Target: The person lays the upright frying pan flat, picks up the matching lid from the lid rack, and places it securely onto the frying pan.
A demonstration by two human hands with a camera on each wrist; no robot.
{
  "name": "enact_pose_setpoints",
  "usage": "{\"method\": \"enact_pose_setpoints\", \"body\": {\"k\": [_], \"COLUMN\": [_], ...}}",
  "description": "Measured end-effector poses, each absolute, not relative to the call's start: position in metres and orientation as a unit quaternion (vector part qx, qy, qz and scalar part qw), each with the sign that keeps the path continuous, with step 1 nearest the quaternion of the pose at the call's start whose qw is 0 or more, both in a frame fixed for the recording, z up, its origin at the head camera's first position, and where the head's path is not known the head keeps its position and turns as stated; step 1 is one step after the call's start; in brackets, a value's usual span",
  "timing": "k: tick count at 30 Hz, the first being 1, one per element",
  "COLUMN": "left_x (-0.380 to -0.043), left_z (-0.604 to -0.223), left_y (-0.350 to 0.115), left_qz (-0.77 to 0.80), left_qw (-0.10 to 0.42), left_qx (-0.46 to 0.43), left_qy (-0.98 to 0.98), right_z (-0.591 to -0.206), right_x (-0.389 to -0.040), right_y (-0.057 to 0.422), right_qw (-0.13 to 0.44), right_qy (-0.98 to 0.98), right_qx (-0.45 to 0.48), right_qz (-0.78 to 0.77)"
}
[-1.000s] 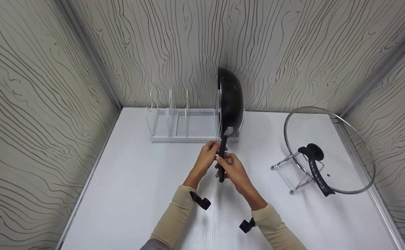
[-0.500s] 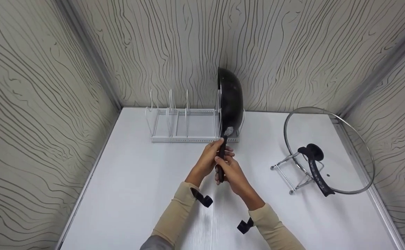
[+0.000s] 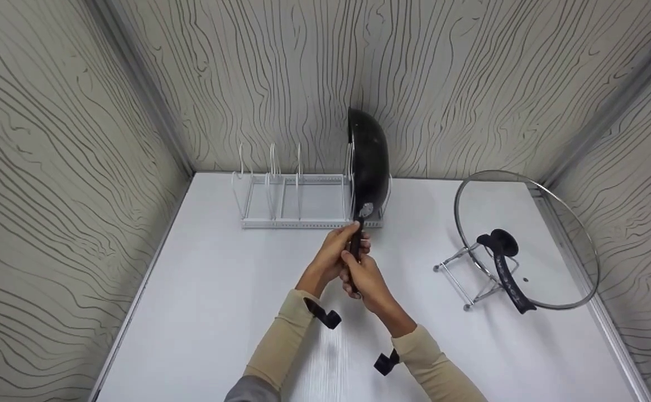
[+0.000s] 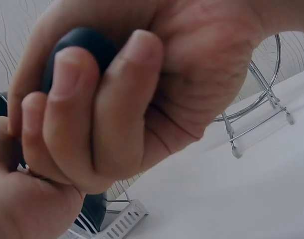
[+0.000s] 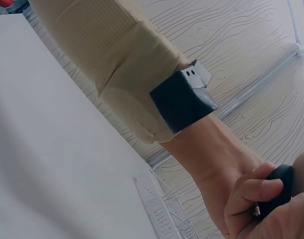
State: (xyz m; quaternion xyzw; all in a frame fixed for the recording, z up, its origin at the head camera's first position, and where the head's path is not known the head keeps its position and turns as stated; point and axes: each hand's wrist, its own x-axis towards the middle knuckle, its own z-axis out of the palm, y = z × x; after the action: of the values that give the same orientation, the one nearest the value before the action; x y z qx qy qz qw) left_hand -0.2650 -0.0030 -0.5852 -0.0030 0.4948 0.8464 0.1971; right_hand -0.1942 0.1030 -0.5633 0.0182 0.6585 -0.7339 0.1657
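Pan (image 3: 371, 162) in rack (image 3: 281, 225) as b4; both hands (image 3: 331, 254) (image 3: 369, 279) grip hdl (image 3: 355, 244), L now wrapped further round.

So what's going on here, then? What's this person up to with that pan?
Someone's left hand and right hand both grip the handle of a black pan, the left one nearer the pan's body. The pan stands on edge at the right end of a white rack. Off to the right, a glass lid leans tilted on a small metal stand, with neither hand touching it.
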Motion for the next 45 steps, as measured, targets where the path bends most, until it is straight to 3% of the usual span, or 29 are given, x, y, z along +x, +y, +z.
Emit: {"method": "enact_pose_setpoints", "body": {"k": [10,45], "left_x": [-0.267,-0.266], "left_z": [-0.582,-0.582], "left_y": [0.002,0.008], "left_qz": [0.874,0.869], "left_qw": [0.241,0.241], "left_qx": [-0.011,0.015], "left_qy": [0.422,0.432], "right_z": [-0.564,-0.563], "right_x": [-0.196,-0.192], "right_y": [0.101,0.097], "right_qw": [0.171,0.142], "right_qy": [0.677,0.703], "right_qx": [0.032,0.029], "right_qz": [-0.715,-0.696]}}
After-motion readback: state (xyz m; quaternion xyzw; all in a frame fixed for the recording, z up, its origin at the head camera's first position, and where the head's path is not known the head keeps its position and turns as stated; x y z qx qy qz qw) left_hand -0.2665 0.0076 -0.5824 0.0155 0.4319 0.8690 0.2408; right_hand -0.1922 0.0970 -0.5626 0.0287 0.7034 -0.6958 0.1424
